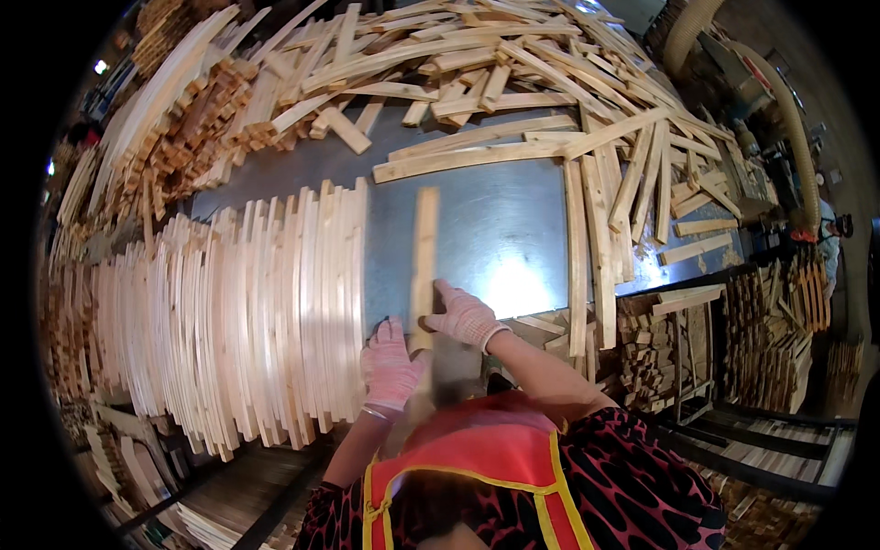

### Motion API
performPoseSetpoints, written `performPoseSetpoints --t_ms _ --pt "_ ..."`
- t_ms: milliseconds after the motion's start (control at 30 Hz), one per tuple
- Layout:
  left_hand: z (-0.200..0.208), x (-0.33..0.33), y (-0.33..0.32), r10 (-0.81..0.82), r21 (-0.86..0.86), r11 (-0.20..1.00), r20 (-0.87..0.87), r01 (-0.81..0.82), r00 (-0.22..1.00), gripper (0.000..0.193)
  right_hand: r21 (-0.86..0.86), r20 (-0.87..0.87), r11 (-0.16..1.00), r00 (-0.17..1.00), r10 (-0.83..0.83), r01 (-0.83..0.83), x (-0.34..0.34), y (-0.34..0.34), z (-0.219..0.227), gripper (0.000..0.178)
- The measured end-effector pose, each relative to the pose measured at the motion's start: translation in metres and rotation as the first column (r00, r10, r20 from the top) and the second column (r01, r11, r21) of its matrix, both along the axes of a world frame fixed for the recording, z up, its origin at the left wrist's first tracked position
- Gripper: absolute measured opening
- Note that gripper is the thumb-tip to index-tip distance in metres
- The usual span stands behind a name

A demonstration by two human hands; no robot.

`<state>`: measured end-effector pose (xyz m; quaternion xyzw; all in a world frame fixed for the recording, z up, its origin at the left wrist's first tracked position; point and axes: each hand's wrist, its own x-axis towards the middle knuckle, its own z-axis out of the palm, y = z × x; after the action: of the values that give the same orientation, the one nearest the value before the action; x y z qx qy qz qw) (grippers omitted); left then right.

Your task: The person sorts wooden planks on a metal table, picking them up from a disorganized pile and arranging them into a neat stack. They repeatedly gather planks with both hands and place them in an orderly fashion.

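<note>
A pale wooden strip (425, 243) points away from me over the grey metal tabletop (486, 215), slightly blurred. My left hand (390, 367), in a pink-and-white knit glove, is at the strip's near part on its left side, thumb against the wood. From the right, my right hand (465, 317), gloved alike, grips the strip's edge, its thumb over the wood and index finger along the side. The strip's near end is blurred and partly hidden by my hands. Just left of my left hand lies a tight row of wooden strips (316, 302), side by side.
A loose heap of wooden strips (458, 55) covers the table's far side. Several strips (596, 238) lie on the right, overhanging the near edge. Stacked wood (197, 119) stands at the far left. Wood-filled racks (665, 353) and a ribbed hose (793, 128) are at the right.
</note>
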<state>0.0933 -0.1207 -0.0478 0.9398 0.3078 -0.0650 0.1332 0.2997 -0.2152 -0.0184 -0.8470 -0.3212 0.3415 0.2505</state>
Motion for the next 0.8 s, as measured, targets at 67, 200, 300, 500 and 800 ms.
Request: performPoseSetpoints --t_ms 67,200,300,500,800 --pt "0.016 0.029 -0.004 0.066 -0.061 0.995 -0.180 -0.078 0.982 0.095 0.210 0.170 0.977 0.984 -0.057 0.021 0.023 -0.021 -0.012 0.059" --pt "0.012 0.044 0.007 0.272 -0.214 0.925 -0.207 -0.314 0.940 0.082 0.100 0.522 0.873 0.722 -0.454 0.477 0.175 -0.118 -0.004 0.059" --pt "-0.024 0.016 0.012 0.214 0.088 0.972 0.060 -0.219 0.975 0.076 -0.196 0.557 0.869 0.781 -0.283 0.455 0.191 -0.189 0.007 0.067" --pt "-0.014 0.020 0.021 0.309 0.409 0.885 -0.159 -0.222 0.938 0.075 0.215 -0.133 0.686 0.717 -0.684 0.695 0.138 -0.208 -0.023 0.092" --pt "0.000 0.123 -0.064 0.381 -0.747 0.598 -0.055 -0.290 0.923 0.082 0.314 0.037 0.949 0.999 -0.027 0.014 0.128 -0.104 -0.036 0.080"
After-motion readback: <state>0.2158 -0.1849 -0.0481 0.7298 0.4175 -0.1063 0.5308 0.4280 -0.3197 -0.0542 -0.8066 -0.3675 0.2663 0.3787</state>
